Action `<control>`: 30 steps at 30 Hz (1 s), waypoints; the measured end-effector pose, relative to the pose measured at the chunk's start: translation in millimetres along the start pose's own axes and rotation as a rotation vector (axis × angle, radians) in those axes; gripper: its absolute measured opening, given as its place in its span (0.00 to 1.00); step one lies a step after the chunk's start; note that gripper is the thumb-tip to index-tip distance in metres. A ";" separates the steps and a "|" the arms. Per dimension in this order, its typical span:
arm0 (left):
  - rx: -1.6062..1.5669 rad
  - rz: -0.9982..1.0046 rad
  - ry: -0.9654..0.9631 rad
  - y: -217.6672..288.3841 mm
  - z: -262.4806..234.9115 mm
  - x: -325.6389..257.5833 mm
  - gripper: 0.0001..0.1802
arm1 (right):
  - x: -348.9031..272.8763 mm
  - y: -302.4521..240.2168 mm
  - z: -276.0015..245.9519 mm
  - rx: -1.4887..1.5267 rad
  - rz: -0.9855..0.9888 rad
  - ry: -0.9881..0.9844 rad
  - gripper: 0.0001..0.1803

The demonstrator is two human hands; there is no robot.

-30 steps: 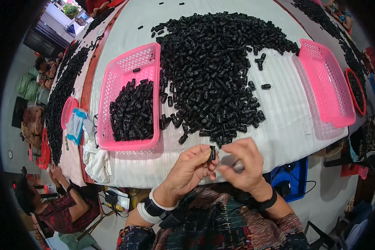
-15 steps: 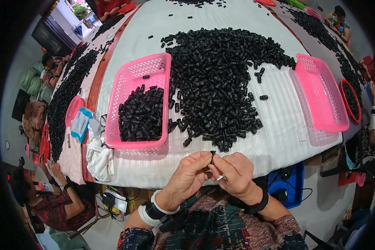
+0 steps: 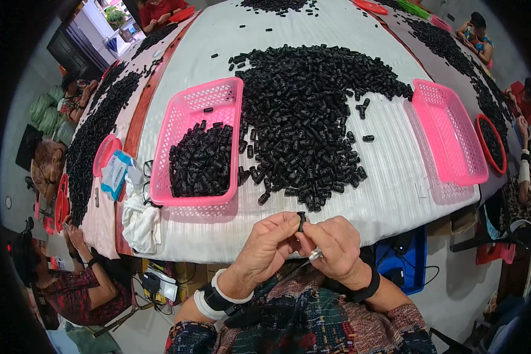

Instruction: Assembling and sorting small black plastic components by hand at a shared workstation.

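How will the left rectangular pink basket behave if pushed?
The basket likely feels stiff: its walls stand without sagging. It's probably heavier at the near end, where black pieces heap. Broad and low, it should slide, not tip.

Small black part [image 3: 301, 220] between fingers [image 3: 320, 235]

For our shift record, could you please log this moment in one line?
left hand: pinching black cylindrical piece | right hand: at same piece | left pink basket: partly filled | black pile: beyond hands

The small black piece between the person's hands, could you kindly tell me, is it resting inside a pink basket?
No, the small black piece is held between the left hand and the right hand.
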State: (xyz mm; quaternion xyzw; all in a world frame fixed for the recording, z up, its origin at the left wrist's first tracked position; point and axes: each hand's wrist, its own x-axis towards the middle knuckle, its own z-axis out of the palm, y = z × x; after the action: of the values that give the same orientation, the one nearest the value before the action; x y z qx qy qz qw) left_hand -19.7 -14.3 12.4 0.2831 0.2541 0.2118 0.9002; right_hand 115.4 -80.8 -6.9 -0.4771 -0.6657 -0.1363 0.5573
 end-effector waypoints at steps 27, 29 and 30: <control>0.096 -0.047 -0.047 11.0 0.1 -4.1 0.10 | 18.8 10.5 -20.2 0.476 0.631 -0.396 0.11; 0.101 -0.046 -0.035 10.1 -2.1 -3.6 0.10 | 17.0 11.3 -19.0 0.461 0.635 -0.410 0.12; 0.101 -0.050 -0.035 10.2 -2.0 -3.2 0.10 | 15.9 11.7 -18.9 0.455 0.640 -0.417 0.13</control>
State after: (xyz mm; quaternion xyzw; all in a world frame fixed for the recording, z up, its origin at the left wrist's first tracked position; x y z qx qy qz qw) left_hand -25.7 -7.6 18.4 0.3253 0.2557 0.1710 0.8942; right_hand 137.4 -80.6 9.3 -0.5416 -0.5956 0.2924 0.5161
